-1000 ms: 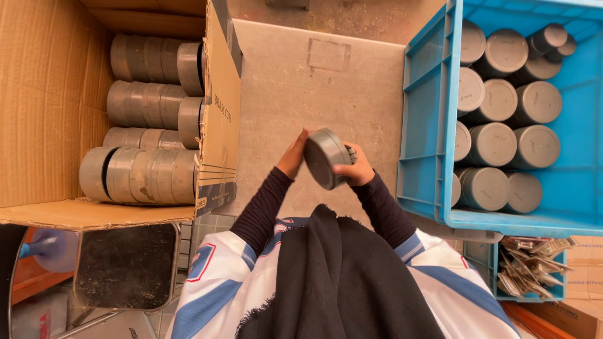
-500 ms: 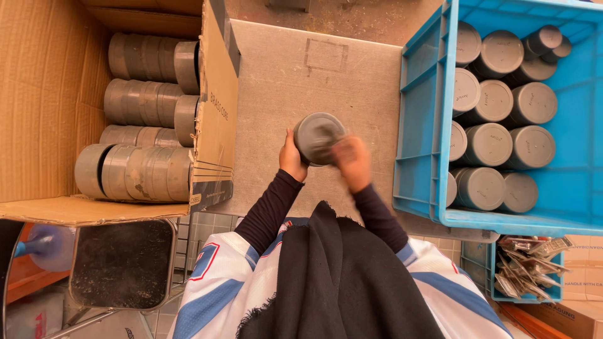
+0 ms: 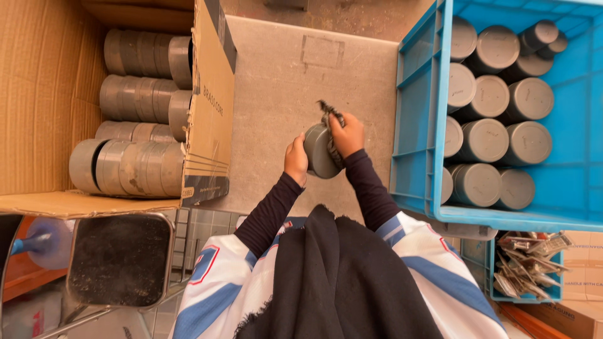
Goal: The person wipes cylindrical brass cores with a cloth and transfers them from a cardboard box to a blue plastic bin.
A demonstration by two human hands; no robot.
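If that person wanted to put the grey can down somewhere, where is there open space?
The bare grey tabletop between the cardboard box and the blue crate, beyond the hands, is open. The crate's right side shows bare blue floor; its left is packed with upright cans. The box's right side holds rows of lying cans.

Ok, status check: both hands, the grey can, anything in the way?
Left hand steadies grey can. Right hand presses dark rag on it. Held above the bare table, between cardboard box and blue crate; nothing blocking.
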